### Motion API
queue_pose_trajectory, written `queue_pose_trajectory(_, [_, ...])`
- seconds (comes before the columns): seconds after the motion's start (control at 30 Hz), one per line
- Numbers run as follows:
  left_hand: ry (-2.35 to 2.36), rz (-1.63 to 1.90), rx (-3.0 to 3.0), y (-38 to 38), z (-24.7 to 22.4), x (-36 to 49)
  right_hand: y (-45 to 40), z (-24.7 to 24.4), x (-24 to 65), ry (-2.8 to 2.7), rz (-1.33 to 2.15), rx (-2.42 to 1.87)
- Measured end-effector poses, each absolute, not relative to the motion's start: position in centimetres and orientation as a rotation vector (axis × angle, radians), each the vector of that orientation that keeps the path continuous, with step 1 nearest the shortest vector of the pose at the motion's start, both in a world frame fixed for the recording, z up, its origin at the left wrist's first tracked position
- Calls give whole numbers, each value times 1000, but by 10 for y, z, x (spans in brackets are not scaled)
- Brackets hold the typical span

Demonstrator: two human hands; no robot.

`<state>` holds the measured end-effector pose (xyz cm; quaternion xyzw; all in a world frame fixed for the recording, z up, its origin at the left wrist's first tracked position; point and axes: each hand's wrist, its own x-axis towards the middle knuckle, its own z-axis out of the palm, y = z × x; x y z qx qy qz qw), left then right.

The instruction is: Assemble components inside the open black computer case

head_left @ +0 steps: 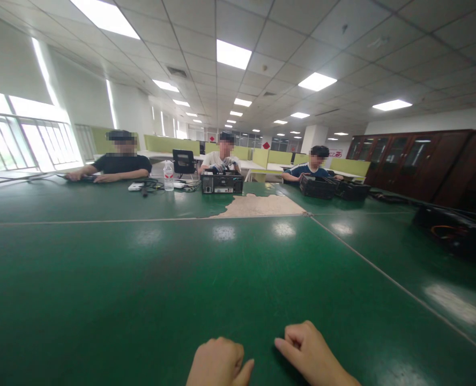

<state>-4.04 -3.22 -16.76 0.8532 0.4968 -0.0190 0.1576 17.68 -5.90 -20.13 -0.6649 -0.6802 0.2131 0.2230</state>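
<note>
While a pale tiled ceiling [190, 32] with bright light panels [233, 53] spans the office, a broad glossy green tabletop [141, 279] fills the lower half of the view, mirroring the lights in pale patches. Light seams [101, 221] cross it, and near the far side its green covering breaks off raggedly around a bare beige patch [262, 205]. Dark brown wooden cabinets [426, 166] with glass panes line the right wall; tall windows [21, 123] stand at the left, and yellow-green partitions [171, 145] run behind.

Across the table sit a person in a black shirt [122, 165], a person in a white shirt [213, 160] behind a black box-shaped computer case [222, 183], and a person in a dark blue shirt [292, 176] near black casings [318, 187]. A clear plastic bottle [168, 178] stands left of the computer case.

The tabletop lies directly beneath the wearer's hands at the near edge. The right hand [312, 354] curls into a loose fist, thumb pointing inward. The left hand [217, 362] shows its back, thumb apart; its fingers bend out of sight, so whether they press together cannot be told.
</note>
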Motion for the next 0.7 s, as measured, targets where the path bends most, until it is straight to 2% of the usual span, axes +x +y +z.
queue_pose_trajectory(0.57, [1417, -83, 2455, -31, -168, -40, -63, -205, 173, -1872, 601, -1834])
queue_pose_trajectory(0.7, [1426, -108, 2456, -29, -172, -39, -46, -188, 204, -1860, 611, -1800])
